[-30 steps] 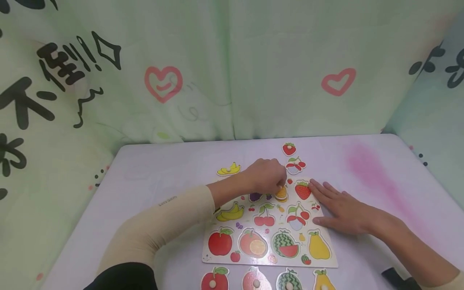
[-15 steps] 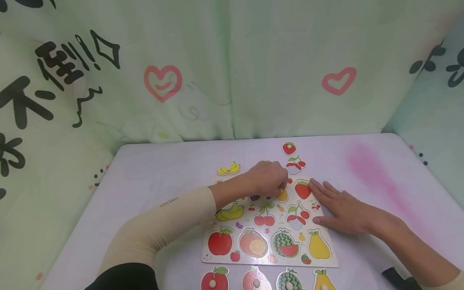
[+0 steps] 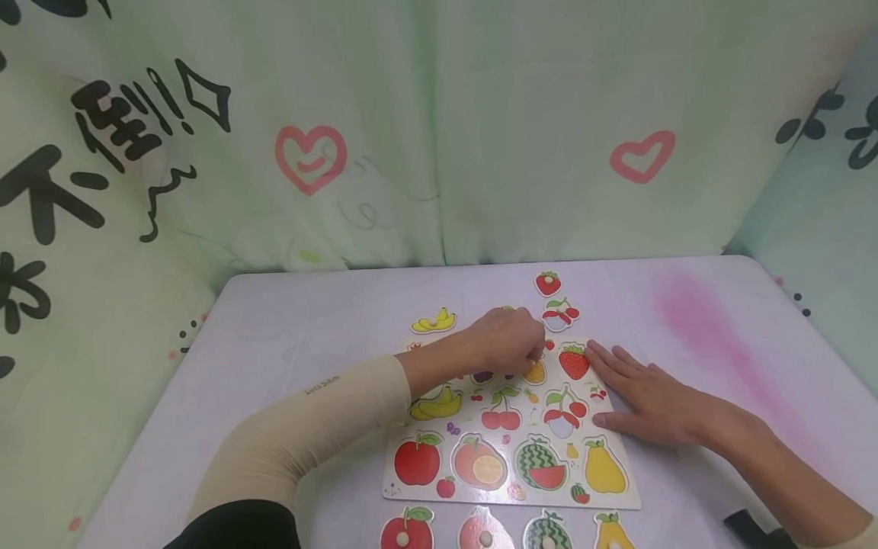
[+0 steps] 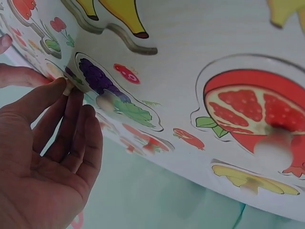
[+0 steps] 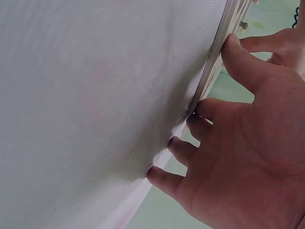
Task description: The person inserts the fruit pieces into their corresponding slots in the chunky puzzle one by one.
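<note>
A white fruit puzzle board [image 3: 473, 497] lies on the table. My left hand [image 3: 511, 339] reaches over its far part, thumb and fingertips pinching the small knob of a yellow-orange fruit puzzle piece [image 3: 535, 372]. That piece sits at its spot on the board, partly covered by the hand; its exact fruit is unclear. In the left wrist view, a grape piece [image 4: 102, 81] and a pomegranate piece [image 4: 238, 100] are in the board beside the left hand [image 4: 57, 138]. With fingers spread, my right hand [image 3: 645, 396] rests against the board's right edge, thumb and fingertips touching it.
Beyond the board lie a loose banana piece [image 3: 434, 320], a cherry piece [image 3: 560, 314] and a strawberry piece [image 3: 548, 284]. Along the near side are an apple piece [image 3: 406, 531], a watermelon piece [image 3: 547, 531] and a pear piece [image 3: 613, 532]. A green curtain [image 3: 439, 137] hangs behind the table.
The yellow-orange piece looked slightly tilted a second ago and now lies flatter in the board. My left hand has shifted slightly; the right hand has stayed in place.
</note>
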`<state>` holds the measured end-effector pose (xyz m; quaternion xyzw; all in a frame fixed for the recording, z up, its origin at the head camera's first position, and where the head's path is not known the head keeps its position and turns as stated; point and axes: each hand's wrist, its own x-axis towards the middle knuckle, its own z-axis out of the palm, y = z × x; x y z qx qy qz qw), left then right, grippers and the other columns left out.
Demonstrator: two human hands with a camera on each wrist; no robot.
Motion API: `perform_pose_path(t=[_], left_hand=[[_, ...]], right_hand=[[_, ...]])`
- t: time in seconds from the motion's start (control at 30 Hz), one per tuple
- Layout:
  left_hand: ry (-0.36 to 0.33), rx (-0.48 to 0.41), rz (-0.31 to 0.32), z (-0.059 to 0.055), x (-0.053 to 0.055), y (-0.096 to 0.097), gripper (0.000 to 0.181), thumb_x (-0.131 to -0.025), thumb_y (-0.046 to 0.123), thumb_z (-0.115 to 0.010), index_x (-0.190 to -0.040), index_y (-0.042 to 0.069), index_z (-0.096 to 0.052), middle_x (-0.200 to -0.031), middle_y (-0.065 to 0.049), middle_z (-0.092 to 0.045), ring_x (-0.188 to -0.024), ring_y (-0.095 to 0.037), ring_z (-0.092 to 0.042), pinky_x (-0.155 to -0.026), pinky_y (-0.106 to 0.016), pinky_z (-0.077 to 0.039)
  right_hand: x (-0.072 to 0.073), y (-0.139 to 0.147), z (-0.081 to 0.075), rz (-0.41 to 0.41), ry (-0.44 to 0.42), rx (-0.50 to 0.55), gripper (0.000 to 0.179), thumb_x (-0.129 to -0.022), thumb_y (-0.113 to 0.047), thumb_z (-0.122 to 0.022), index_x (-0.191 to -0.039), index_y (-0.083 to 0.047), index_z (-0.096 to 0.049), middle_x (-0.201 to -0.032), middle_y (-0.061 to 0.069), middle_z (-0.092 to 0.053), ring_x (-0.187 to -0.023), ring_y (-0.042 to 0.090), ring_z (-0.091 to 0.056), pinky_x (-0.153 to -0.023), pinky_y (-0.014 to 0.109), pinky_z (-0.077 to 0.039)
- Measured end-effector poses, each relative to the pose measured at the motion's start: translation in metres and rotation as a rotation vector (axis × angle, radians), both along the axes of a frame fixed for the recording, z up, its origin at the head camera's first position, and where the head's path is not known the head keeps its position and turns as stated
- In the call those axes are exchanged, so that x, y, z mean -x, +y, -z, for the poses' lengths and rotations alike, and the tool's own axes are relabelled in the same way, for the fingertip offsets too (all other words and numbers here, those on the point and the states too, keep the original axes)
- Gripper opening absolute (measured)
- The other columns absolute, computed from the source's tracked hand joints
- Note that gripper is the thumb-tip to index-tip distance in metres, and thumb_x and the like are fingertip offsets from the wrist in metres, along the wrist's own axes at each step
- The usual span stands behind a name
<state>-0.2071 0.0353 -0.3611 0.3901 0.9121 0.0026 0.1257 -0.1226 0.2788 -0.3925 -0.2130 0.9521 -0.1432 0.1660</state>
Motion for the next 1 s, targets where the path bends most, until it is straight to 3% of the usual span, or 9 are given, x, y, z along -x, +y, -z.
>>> perform_pose_path(t=[0.73,0.87,1.0], left_hand=[[0.006,-0.019,0.004,0.0013,-0.0033,-0.0016,0.017,-0.097,0.032,-0.075,-0.110,0.023,-0.078,-0.097,0.011,-0.073,-0.083,-0.004,-0.059,-0.075,-0.018,-0.047],[-0.016,-0.020,0.004,-0.0006,-0.0020,-0.0014,0.018,-0.096,0.031,-0.076,-0.113,0.025,-0.078,-0.103,0.011,-0.073,-0.086,-0.004,-0.059,-0.077,-0.018,-0.048],[-0.061,-0.020,-0.022,-0.0052,0.0031,0.0004,0.017,-0.095,0.034,-0.077,-0.110,0.025,-0.077,-0.095,0.012,-0.070,-0.076,-0.004,-0.063,-0.072,-0.019,-0.049]], right_hand=[[-0.0016,0.0039,0.0005,-0.002,-0.018,0.047,0.103,-0.090,-0.062,-0.070,-0.167,-0.012,-0.023,-0.172,0.017,-0.022,-0.154,0.053,-0.018,-0.114,0.080,-0.019],[-0.0017,0.0041,0.0000,0.002,-0.018,0.046,0.103,-0.090,-0.062,-0.070,-0.167,-0.014,-0.022,-0.172,0.017,-0.022,-0.155,0.052,-0.018,-0.114,0.079,-0.019],[-0.0020,0.0042,-0.0008,-0.001,-0.017,0.059,0.102,-0.090,-0.062,-0.070,-0.167,-0.014,-0.023,-0.172,0.017,-0.022,-0.155,0.053,-0.017,-0.114,0.079,-0.019]])
